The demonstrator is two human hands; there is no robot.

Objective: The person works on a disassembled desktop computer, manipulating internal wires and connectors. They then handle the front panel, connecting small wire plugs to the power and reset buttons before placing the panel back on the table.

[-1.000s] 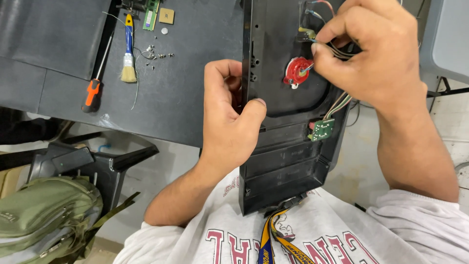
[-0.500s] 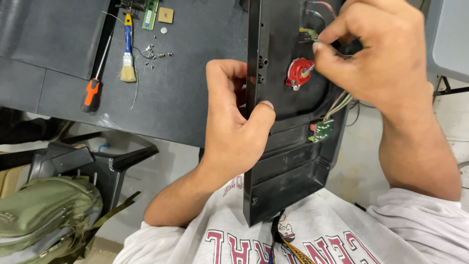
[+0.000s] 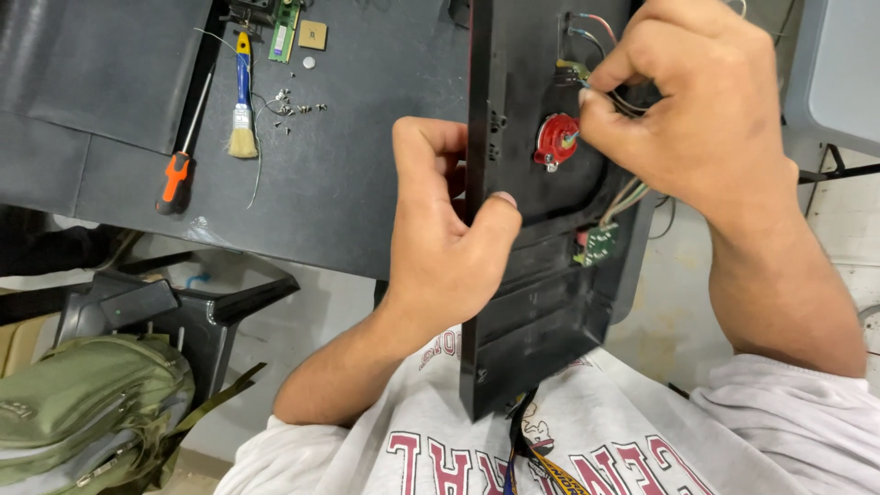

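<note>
Black plastic panel (image 3: 541,302) stands on its near end against the person's chest, roughly upright, tilted slightly, its far part over the near edge of the dark tabletop (image 3: 357,183). Inner face of panel faces right.

Left hand (image 3: 440,247): grip pressed together on the panel's left edge, thumb on the inner face, 4 fingers wrapped behind. It clamps the panel firmly.

Right hand (image 3: 706,119): at far right of panel, thumb and forefinger pinching a thin bundle of wires (image 3: 623,197) just beside a red round part (image 3: 555,139) mounted on the inner face. Remaining fingers curled. More wires run from the hand down to a small green circuit board (image 3: 600,245) fixed near the panel's right edge.

On the tabletop, left of the panel and well apart from it:
- screwdriver with orange and black handle (image 3: 176,174), shaft pointing far;
- small brush with blue and yellow handle (image 3: 242,101), bristles toward the near side;
- scatter of small screws (image 3: 295,108) just right of the brush;
- green memory module (image 3: 284,18) and a tan square chip (image 3: 313,35) at the far edge.

Below the tabletop, near left: black chair (image 3: 174,312) and an olive green backpack (image 3: 82,412). Person wears a grey printed shirt (image 3: 412,431).
</note>
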